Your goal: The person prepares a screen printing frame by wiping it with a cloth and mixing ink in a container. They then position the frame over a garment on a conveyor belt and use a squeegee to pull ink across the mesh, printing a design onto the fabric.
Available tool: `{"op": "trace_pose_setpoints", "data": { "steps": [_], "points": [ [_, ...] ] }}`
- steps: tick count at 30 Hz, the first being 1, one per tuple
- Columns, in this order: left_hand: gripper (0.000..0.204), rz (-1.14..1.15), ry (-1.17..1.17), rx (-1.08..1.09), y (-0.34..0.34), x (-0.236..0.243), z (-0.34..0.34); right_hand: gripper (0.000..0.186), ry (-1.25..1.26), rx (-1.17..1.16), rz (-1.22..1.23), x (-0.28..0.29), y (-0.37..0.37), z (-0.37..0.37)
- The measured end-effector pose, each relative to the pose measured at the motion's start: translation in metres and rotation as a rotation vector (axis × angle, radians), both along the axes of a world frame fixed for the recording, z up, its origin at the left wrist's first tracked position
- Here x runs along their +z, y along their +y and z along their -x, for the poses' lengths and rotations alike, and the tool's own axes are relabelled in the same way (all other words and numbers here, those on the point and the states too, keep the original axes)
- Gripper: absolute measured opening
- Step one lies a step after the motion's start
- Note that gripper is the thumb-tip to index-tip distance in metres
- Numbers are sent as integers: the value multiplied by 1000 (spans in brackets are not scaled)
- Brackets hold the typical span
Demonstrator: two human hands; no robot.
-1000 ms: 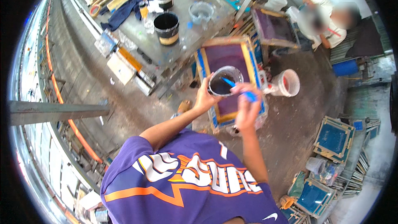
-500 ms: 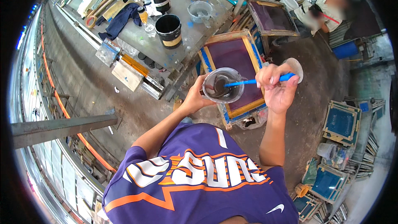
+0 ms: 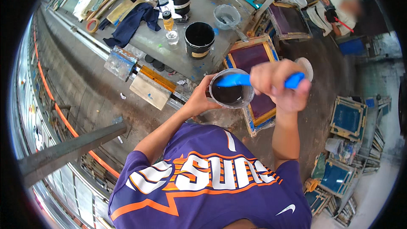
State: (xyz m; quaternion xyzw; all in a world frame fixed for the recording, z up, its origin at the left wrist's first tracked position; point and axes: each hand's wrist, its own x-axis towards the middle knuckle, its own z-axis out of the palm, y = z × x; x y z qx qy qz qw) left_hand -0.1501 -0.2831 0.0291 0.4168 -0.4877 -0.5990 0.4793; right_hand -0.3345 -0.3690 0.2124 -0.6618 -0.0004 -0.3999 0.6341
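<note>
My left hand (image 3: 202,98) wraps round the side of a clear plastic cup (image 3: 249,97), its mouth tilted toward me. Dark, almost black liquid (image 3: 229,96) lies inside. In my right hand (image 3: 277,84), slightly blurred, is a blue stirring spatula (image 3: 234,80); its handle end sticks out past the fingers. The spatula's broad end reaches over the cup's mouth, and I cannot tell whether it touches the liquid. Behind the cup and my right hand, a wooden-framed printing screen (image 3: 251,56) with purple mesh is partly hidden.
On the grey table (image 3: 159,46) ahead stand a black bucket (image 3: 199,42), a clear bowl (image 3: 226,16), a small bottle (image 3: 171,32) and dark cloth (image 3: 135,22). A person (image 3: 333,6) sits at far right. Blue screens (image 3: 348,118) lean at right; a metal beam (image 3: 72,152) juts in at left.
My right hand has risen closer to view, and the spatula has lifted, its broad blue end now showing over the cup. The surroundings have shifted slightly in view; the person at far right has moved their hands.
</note>
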Motion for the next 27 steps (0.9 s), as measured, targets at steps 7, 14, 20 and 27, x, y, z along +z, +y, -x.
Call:
{"op": "trace_pose_setpoints", "data": {
  "steps": [7, 14, 20, 27],
  "points": [
    [96, 63, -33, 91, -22, -13, -7, 41, 18, -826, -391, -16, 6, -4],
    [98, 83, -197, 13, -32, -12, 3, 44, -169, -949, -330, -39, 12, 6],
    [96, 58, -110, -47, -36, -19, 3, 45, -153, -713, -317, -49, 25, -2],
    [99, 66, -98, -46, -35, -24, 5, 49, -61, -652, -271, -48, 33, -1]
  ]
}}
